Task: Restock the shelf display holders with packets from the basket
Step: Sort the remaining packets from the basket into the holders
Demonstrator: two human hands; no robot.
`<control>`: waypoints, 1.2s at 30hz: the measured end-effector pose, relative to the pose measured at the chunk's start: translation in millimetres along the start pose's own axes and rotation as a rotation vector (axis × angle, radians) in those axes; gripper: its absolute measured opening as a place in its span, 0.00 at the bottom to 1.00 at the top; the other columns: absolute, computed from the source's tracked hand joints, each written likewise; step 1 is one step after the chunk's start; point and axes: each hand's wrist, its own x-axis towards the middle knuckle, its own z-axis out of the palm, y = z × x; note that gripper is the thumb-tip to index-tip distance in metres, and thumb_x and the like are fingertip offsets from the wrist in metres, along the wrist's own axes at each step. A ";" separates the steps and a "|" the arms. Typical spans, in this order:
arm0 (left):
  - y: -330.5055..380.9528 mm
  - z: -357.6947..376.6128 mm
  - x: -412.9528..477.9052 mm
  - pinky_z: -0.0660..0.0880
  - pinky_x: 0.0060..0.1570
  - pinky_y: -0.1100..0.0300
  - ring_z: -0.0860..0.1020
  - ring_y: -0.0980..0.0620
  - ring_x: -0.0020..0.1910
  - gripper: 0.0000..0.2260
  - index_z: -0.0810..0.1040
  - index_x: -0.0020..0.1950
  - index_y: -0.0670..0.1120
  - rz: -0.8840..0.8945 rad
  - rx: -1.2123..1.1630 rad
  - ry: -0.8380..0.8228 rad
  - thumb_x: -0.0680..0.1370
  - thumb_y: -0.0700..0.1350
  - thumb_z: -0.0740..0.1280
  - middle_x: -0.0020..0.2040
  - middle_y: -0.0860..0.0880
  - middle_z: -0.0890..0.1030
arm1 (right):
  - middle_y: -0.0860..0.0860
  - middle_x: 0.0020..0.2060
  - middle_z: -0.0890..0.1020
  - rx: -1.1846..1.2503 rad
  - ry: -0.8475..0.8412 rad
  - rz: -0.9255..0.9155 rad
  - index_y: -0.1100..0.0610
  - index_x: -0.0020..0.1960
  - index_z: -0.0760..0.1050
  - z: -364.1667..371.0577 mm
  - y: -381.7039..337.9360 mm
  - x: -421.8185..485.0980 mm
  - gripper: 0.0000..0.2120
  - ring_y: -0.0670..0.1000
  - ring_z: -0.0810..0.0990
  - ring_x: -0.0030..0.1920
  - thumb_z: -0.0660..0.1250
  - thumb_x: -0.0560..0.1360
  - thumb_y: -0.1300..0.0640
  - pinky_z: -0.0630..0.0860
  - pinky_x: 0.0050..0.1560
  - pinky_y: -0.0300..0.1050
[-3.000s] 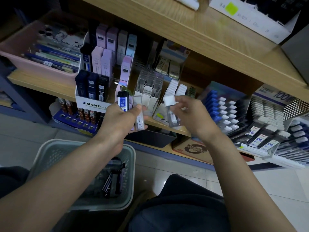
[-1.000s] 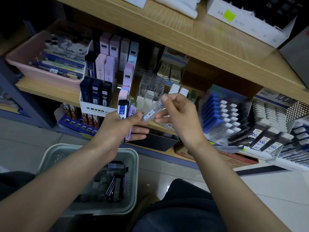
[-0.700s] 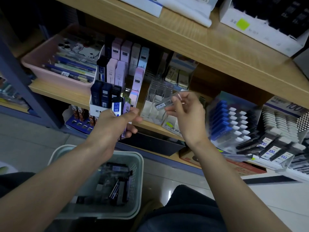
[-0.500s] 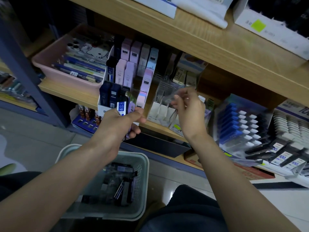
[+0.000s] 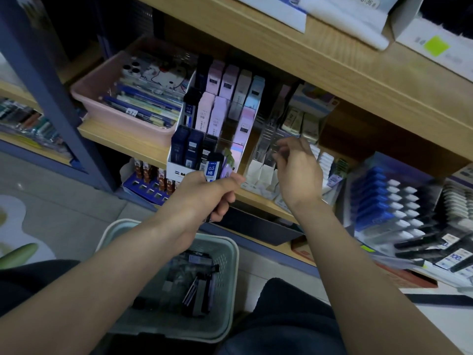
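A wooden shelf [image 5: 122,139] carries a clear display holder [image 5: 266,142]. The right hand [image 5: 298,175] reaches into it with fingers curled, and blur hides whether they pinch anything. The left hand [image 5: 202,198] grips several lead packets [image 5: 213,167] above the basket [image 5: 226,265], which holds more.

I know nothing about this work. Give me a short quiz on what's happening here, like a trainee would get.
1. True or false: the left hand grips several packets.
2. Which hand reaches to the clear holder: A left, B right, C both?
3. Fill in: the label on the front packet reads 0.5 ___.
Key: 1 true; 2 B, the right hand; 3 HB.
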 end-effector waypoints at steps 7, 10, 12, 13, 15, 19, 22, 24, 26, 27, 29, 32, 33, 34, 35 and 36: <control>6.4 2.0 -8.5 0.64 0.22 0.67 0.65 0.56 0.23 0.18 0.78 0.59 0.38 -0.085 0.118 -0.137 0.74 0.48 0.66 0.30 0.51 0.72 | 0.54 0.54 0.75 0.156 0.050 -0.015 0.57 0.56 0.75 -8.0 -14.6 -6.1 0.09 0.52 0.78 0.47 0.58 0.80 0.58 0.73 0.45 0.46; 6.6 2.5 -9.3 0.63 0.22 0.67 0.66 0.57 0.24 0.12 0.78 0.56 0.42 -0.095 0.113 -0.161 0.76 0.46 0.65 0.30 0.51 0.75 | 0.49 0.38 0.80 0.571 -0.229 0.081 0.55 0.45 0.76 -26.7 -32.2 -16.4 0.14 0.42 0.77 0.32 0.54 0.82 0.51 0.74 0.36 0.38; 5.1 3.3 -10.1 0.64 0.22 0.68 0.67 0.57 0.24 0.09 0.79 0.52 0.42 -0.087 0.128 -0.165 0.77 0.45 0.64 0.31 0.51 0.76 | 0.47 0.34 0.79 0.676 -0.532 0.144 0.54 0.41 0.76 -39.0 -41.4 -27.7 0.17 0.41 0.76 0.30 0.54 0.80 0.47 0.74 0.31 0.34; 4.2 3.8 -10.4 0.64 0.22 0.68 0.68 0.57 0.25 0.07 0.79 0.49 0.42 -0.081 0.141 -0.165 0.77 0.44 0.63 0.31 0.51 0.76 | 0.47 0.32 0.78 0.669 -0.635 0.127 0.53 0.40 0.75 -41.8 -43.8 -33.9 0.16 0.41 0.76 0.30 0.56 0.79 0.46 0.74 0.31 0.34; 2.9 4.6 -11.4 0.65 0.22 0.68 0.68 0.58 0.24 0.08 0.78 0.42 0.43 -0.074 0.158 -0.159 0.78 0.44 0.63 0.30 0.51 0.76 | 0.48 0.30 0.76 0.694 -0.682 0.080 0.53 0.37 0.75 -42.9 -45.4 -42.8 0.13 0.40 0.74 0.29 0.61 0.78 0.50 0.74 0.31 0.33; 3.2 7.0 -11.2 0.70 0.24 0.66 0.73 0.57 0.25 0.08 0.79 0.46 0.43 -0.045 0.102 -0.138 0.79 0.45 0.63 0.31 0.50 0.81 | 0.49 0.34 0.78 0.793 -0.601 0.150 0.55 0.40 0.76 -48.8 -41.0 -46.3 0.10 0.41 0.76 0.32 0.62 0.78 0.53 0.74 0.32 0.31; 3.5 9.5 -12.5 0.72 0.26 0.65 0.75 0.56 0.26 0.09 0.78 0.52 0.42 0.002 0.054 -0.141 0.78 0.45 0.63 0.36 0.48 0.83 | 0.50 0.33 0.78 0.923 -0.536 0.255 0.59 0.41 0.73 -52.8 -39.7 -46.4 0.10 0.42 0.77 0.29 0.62 0.78 0.54 0.74 0.29 0.32; 2.1 11.1 -14.1 0.72 0.25 0.65 0.76 0.56 0.27 0.10 0.78 0.54 0.41 0.021 0.023 -0.123 0.78 0.45 0.64 0.37 0.47 0.83 | 0.52 0.31 0.78 0.992 -0.450 0.286 0.61 0.43 0.70 -53.5 -40.7 -47.1 0.11 0.43 0.77 0.26 0.62 0.78 0.54 0.73 0.27 0.33; 0.5 12.0 -14.3 0.72 0.25 0.66 0.75 0.56 0.26 0.09 0.78 0.54 0.40 0.054 0.020 -0.075 0.79 0.43 0.64 0.36 0.48 0.83 | 0.53 0.29 0.78 1.049 -0.368 0.310 0.62 0.44 0.69 -55.9 -40.8 -46.9 0.11 0.43 0.76 0.25 0.61 0.79 0.54 0.73 0.27 0.34; -0.3 11.6 -13.6 0.71 0.24 0.66 0.75 0.56 0.25 0.08 0.77 0.54 0.40 0.078 0.033 -0.046 0.79 0.43 0.64 0.35 0.50 0.83 | 0.53 0.29 0.78 1.079 -0.357 0.315 0.63 0.46 0.69 -56.8 -40.4 -46.6 0.10 0.43 0.77 0.25 0.61 0.78 0.55 0.73 0.27 0.33; -0.7 9.3 -12.1 0.69 0.23 0.67 0.74 0.57 0.24 0.07 0.77 0.53 0.40 0.136 0.079 0.009 0.79 0.43 0.64 0.30 0.51 0.81 | 0.54 0.32 0.78 1.116 -0.416 0.304 0.61 0.47 0.72 -58.0 -41.4 -47.8 0.07 0.43 0.78 0.28 0.63 0.78 0.57 0.75 0.30 0.32; 0.0 5.1 -11.6 0.66 0.21 0.68 0.72 0.58 0.22 0.05 0.77 0.50 0.42 0.210 0.152 0.050 0.77 0.43 0.66 0.27 0.52 0.77 | 0.50 0.37 0.81 1.067 -0.518 0.232 0.56 0.47 0.77 -51.8 -44.2 -53.0 0.02 0.41 0.79 0.35 0.65 0.76 0.60 0.76 0.38 0.31; -0.3 4.2 -11.7 0.65 0.21 0.69 0.70 0.60 0.21 0.04 0.77 0.48 0.44 0.227 0.177 0.054 0.77 0.43 0.66 0.26 0.53 0.76 | 0.50 0.39 0.82 1.053 -0.515 0.215 0.57 0.48 0.78 -49.5 -45.2 -53.5 0.04 0.41 0.80 0.39 0.65 0.77 0.60 0.77 0.42 0.31; -0.8 3.8 -11.3 0.64 0.20 0.70 0.69 0.61 0.19 0.02 0.77 0.47 0.46 0.238 0.197 0.055 0.77 0.43 0.66 0.24 0.54 0.75 | 0.50 0.42 0.83 1.055 -0.497 0.201 0.58 0.49 0.78 -47.8 -45.6 -52.8 0.05 0.42 0.81 0.43 0.63 0.77 0.60 0.77 0.48 0.33; -1.3 3.4 -10.5 0.64 0.19 0.70 0.68 0.61 0.19 0.01 0.76 0.47 0.49 0.243 0.208 0.054 0.77 0.43 0.66 0.22 0.55 0.73 | 0.51 0.45 0.83 1.070 -0.471 0.198 0.58 0.49 0.78 -47.3 -45.9 -51.2 0.06 0.44 0.81 0.47 0.61 0.79 0.60 0.77 0.53 0.35; -1.7 3.1 -9.6 0.64 0.20 0.70 0.67 0.61 0.19 0.02 0.76 0.48 0.50 0.247 0.211 0.052 0.77 0.43 0.66 0.21 0.55 0.72 | 0.51 0.45 0.83 1.086 -0.439 0.206 0.57 0.48 0.76 -46.9 -45.4 -48.4 0.07 0.45 0.81 0.48 0.59 0.80 0.60 0.77 0.55 0.38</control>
